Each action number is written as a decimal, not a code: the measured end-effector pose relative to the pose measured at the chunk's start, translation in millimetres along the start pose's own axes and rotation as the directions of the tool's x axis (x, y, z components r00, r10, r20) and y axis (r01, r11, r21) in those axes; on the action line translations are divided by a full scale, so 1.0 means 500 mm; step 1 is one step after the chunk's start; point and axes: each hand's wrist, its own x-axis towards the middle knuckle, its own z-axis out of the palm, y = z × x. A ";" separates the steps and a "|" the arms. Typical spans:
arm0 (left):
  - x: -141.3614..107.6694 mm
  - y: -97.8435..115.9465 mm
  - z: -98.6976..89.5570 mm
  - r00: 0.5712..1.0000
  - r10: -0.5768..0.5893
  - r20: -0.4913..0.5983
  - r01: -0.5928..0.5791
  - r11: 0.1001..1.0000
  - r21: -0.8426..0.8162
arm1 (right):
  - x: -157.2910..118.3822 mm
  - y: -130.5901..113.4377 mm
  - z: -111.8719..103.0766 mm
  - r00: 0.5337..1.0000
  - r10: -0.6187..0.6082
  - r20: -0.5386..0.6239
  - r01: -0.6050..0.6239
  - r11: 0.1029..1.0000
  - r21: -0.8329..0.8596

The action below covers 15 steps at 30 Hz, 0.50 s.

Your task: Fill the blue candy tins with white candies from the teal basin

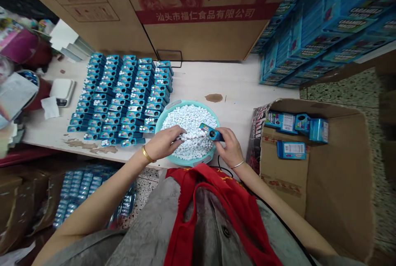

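Observation:
My left hand [165, 142], with a gold bangle on its wrist, is over the left part of a turquoise basin [158, 125]. Its thumb and fingers close on a few of the small white candies [188, 115] that fill the basin. A short row of them shows at the fingertips. In my right hand [230, 149], which wears a silver bangle, is a small blue candy box [212, 132]. The box is tilted over the basin's right side, and a dark round window shows on it. My right fingers hide its right end.
Rows of blue boxes [123, 97] stand left of the basin. A large carton [204, 43] backs the table, and blue packs [315, 43] are stacked at the right. Several boxes lie inside an open carton [337, 183]. A white scale [62, 91] sits far left.

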 end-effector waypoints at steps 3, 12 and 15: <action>0.017 0.049 -0.036 0.994 -0.022 0.106 0.003 0.985 0.170 | -0.001 -0.004 0.014 0.999 -0.037 0.027 0.037 0.999 -0.004; 0.048 0.191 -0.079 0.981 -0.121 0.148 0.032 0.868 0.496 | -0.004 -0.014 0.031 0.995 -0.081 0.053 0.079 0.996 0.030; 0.044 0.183 -0.084 0.986 -0.102 0.133 0.026 0.878 0.478 | -0.004 -0.009 0.032 0.996 -0.075 0.039 0.074 0.997 0.030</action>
